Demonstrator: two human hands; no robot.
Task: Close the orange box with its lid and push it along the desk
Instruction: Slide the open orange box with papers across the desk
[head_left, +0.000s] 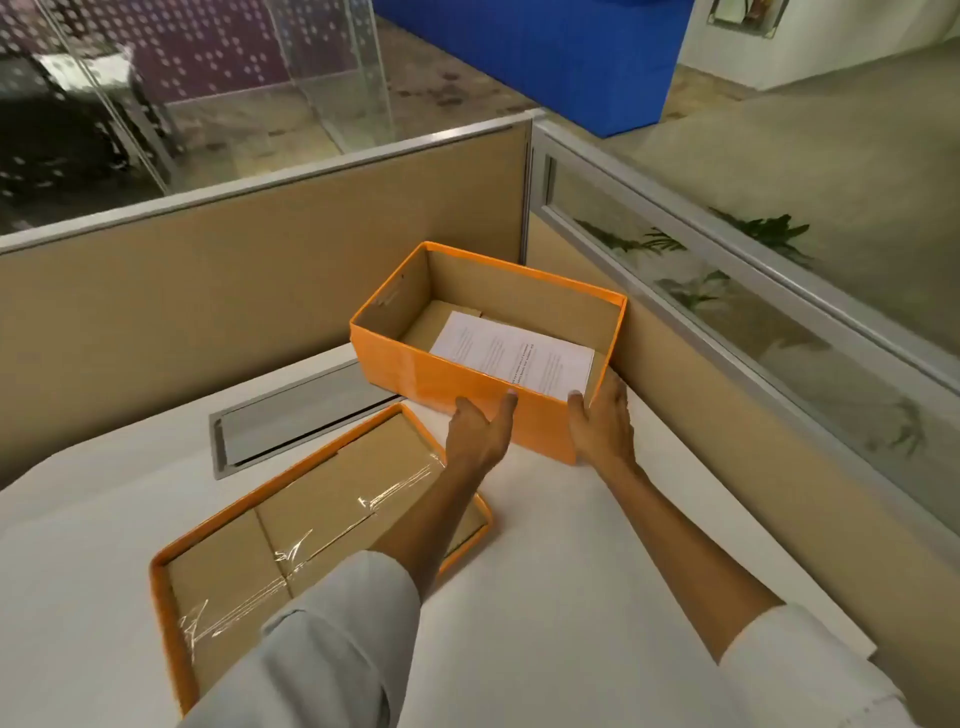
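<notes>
Both hands grasp the open orange box (441, 374) at twelve o'clock on the white desk (571, 597): left hand (480, 428) on its near wall, right hand (602, 415) gripping the corner; the lid (208, 551) lies upturned at seven o'clock

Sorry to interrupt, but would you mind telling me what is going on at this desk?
A person is holding an open orange box by its near end, left hand and right hand gripping its corner. The box sits at the back of the white desk by the partition, with a printed sheet lying inside. Its lid lies upside down on the desk, nearer the person, under the left forearm. The box is not yet closed.
</notes>
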